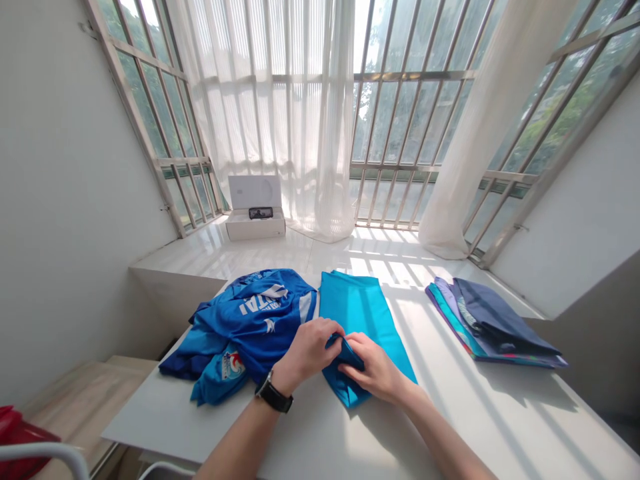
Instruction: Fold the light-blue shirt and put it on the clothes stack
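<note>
On the white table lies a turquoise garment [360, 300], folded into a long flat shape. At its near part my left hand [315, 345] pinches a darker blue fold of the cloth. Close beside it, my right hand [373, 367] grips the same raised fold between thumb and fingers. The garment's exact kind cannot be made out. Just left of it a blue jersey [270, 313] with white lettering is heaped loosely, its sleeve badge [233, 365] facing up. A dark watch [274, 393] sits on my left wrist.
A stack of folded clothes [500, 327], navy on top, lies at the right of the table [440, 413]. An open white box [256, 223] holding a dark object stands on the sill by the curtain [320, 133]. A red item [23, 440] shows at lower left.
</note>
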{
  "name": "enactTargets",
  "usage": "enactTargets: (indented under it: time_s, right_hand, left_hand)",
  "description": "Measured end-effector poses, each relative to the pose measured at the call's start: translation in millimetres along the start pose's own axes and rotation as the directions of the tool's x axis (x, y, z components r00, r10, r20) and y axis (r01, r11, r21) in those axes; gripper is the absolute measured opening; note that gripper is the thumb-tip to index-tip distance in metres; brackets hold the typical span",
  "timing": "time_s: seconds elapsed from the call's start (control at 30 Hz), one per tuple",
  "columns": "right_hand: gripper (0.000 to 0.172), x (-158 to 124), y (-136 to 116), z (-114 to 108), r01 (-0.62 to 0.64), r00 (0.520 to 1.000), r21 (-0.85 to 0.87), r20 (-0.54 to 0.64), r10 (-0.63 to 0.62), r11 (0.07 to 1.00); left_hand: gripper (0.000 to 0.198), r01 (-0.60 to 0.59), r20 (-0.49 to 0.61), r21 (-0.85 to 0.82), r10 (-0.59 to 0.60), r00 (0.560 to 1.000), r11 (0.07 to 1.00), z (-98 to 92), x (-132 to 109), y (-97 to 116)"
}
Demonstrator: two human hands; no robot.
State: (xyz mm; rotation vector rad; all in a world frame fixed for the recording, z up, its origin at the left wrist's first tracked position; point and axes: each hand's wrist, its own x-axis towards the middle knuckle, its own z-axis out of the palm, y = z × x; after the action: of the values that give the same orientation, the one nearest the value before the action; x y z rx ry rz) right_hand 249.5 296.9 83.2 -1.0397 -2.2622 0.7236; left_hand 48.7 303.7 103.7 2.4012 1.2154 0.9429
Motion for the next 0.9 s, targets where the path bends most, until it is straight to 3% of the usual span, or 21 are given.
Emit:
enactTargets:
  time_s: [0.13,0.2,0.3,0.43,0.5,0.57,0.7,0.83,0.9]
  right_hand:
    - [0.034,4,14,0,-0.094,0.990,0.171,-0.091,0.111,0.981]
    - [0.039,7,21,-4,-0.141,0.973,0.275,-0.139,0.185,0.951]
    - [0.044,9,31,-10,-0.204,0.927,0.442,-0.199,0.317,0.874]
    - [0.041,7,42,-14,-0.272,0.833,0.711,-0.164,0.529,0.648]
    - [0.042,6,43,-16,-0.278,0.810,0.793,-0.109,0.576,0.542]
    - [0.044,5,40,-17,-0.283,0.804,0.822,-0.078,0.590,0.494]
    - [0.042,4,29,-21,-0.294,0.810,0.801,-0.081,0.581,0.522]
    - [0.043,2,24,-23,-0.299,0.817,0.742,-0.127,0.563,0.601]
    - [0.046,2,24,-23,-0.290,0.851,0.684,-0.136,0.508,0.670]
  left_hand:
    - [0.014,-0.046,-0.122,-0.010,0.044,0.992,0.999,1.4,0,3]
    - [0.010,-0.050,-0.105,-0.032,0.047,0.993,0.998,-3.1,-1,6]
    - [0.010,-0.058,0.087,-0.078,0.065,0.994,0.995,-11.3,-4,9]
    - [0.023,-0.069,0.411,-0.137,0.120,0.904,0.988,-14.0,-6,7]
    - [0.033,-0.102,0.489,-0.120,0.149,0.860,0.987,-10.4,-7,8]
    - [0.040,-0.162,0.517,-0.086,0.183,0.836,0.983,-5.3,-9,12]
    - [0.038,-0.251,0.509,-0.004,0.218,0.833,0.968,3.2,-12,25]
    - [0.004,-0.257,0.455,0.075,0.196,0.869,0.963,6.0,-12,31]
    - [0.007,-0.210,0.414,0.097,0.153,0.898,0.973,7.8,-11,28]
